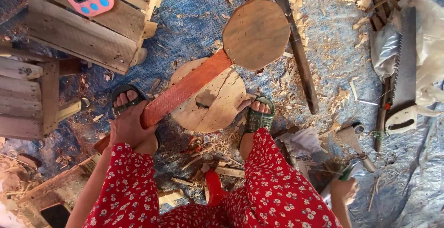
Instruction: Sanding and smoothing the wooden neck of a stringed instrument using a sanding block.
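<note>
Right hand (344,188): near right, closed round a green-handled tool.
Left hand (127,126): gripping paddle (185,89).
Progress: round head (255,33) shaped; handle reddish, rough.

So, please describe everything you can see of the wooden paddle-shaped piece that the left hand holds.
The wooden paddle-shaped piece has a flat, roughly octagonal brown head and a long reddish-orange handle with a rough, carved-looking surface. It lies slanted, head away from the person, handle toward the left hand, which grips its near end. Its middle rests across a pale round wood block on the blue tarp. A long dark blade lies beside the head; whether they touch is unclear.
</note>
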